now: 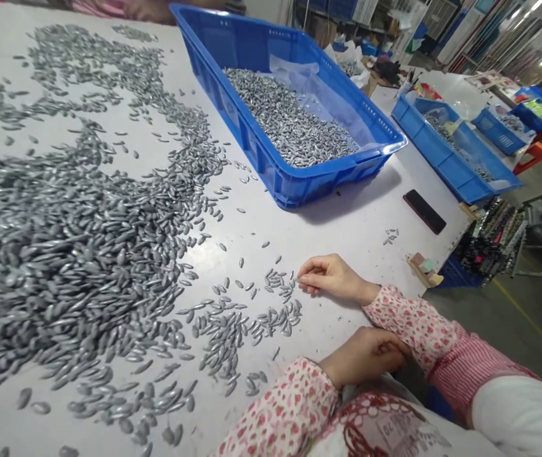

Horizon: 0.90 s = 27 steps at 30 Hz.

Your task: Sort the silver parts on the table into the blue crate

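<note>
Small grey, glossy seed-shaped pieces (109,254) lie in a broad heap on the white table (347,228), with a looser cluster (226,336) nearer to me. My right hand (330,277) rests by the right end of that cluster, thumb and forefinger closed at a single grey piece (292,278) by their tips. Close to my body, at the table's edge, my left hand (369,355) is curled with its fingers folded inward. Whatever its fingers may hold is hidden.
A large blue crate (280,187) holds more grey pieces and a clear plastic sheet. Beyond it are a second blue crate (471,171) and a dark phone (424,211). Small blocks (423,270) sit at the table's right edge. Another person's arm (147,9) shows across the table.
</note>
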Tool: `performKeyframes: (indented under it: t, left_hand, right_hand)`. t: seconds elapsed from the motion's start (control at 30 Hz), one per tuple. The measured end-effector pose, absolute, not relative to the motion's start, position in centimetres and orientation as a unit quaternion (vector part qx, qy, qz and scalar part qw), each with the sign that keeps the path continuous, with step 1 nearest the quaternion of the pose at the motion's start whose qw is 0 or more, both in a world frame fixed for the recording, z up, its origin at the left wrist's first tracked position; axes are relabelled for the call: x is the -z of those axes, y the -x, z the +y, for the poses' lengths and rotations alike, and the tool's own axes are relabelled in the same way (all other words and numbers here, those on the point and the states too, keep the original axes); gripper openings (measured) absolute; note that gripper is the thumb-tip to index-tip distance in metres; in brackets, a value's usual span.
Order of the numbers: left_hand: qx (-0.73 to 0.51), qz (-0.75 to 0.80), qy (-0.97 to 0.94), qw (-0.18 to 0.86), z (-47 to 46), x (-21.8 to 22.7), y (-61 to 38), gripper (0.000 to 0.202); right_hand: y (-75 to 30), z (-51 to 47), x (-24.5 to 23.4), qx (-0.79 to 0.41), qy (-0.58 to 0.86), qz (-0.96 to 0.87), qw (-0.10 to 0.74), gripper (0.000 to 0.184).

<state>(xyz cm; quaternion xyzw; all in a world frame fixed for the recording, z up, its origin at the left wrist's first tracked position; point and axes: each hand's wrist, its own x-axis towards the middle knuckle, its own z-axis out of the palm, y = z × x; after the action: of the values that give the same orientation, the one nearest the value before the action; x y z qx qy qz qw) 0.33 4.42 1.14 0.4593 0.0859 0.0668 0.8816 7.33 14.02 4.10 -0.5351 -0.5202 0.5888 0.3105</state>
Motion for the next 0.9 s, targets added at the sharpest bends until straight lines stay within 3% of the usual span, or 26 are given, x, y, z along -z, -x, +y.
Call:
performKeyframes:
  t: [0.17, 0.27, 0.37, 0.47, 0.73, 0.9]
  left_hand:
    - [-0.094, 0.061, -0.514, 0.850, 4.5, -1.0, -0.4, 0.026]
    - [-0.100, 0.055, -0.539, 0.835, 4.6, -1.0, -0.4, 0.025]
    - [-0.108, 0.050, -0.570, 0.813, 4.7, -1.1, -0.4, 0.026]
    - [-0.130, 0.031, -0.588, 0.798, 4.7, -1.0, -0.6, 0.026]
    - [-0.133, 0.005, -0.592, 0.795, 4.3, -0.3, -0.9, 0.024]
    - [-0.119, 0.005, -0.582, 0.804, 4.1, -0.2, -0.9, 0.025]
  right_hand:
    - [-7.7, 13.6, -4.0, -0.307, 0.499, -0.775, 0.236, 0.020]
    - [-8.1, 13.3, -4.2, -0.208, 0.446, -0.839, 0.231, 0.038]
    - [-7.7, 13.0, -4.3, -0.202, 0.353, -0.896, 0.178, 0.053]
    - [-6.3, 12.8, -4.1, -0.196, 0.291, -0.928, 0.126, 0.032]
    - [-4.0, 14.3, -3.3, -0.266, 0.359, -0.859, 0.251, 0.017]
    - [-3.0, 14.8, -4.5, -0.253, 0.342, -0.880, 0.209, 0.016]
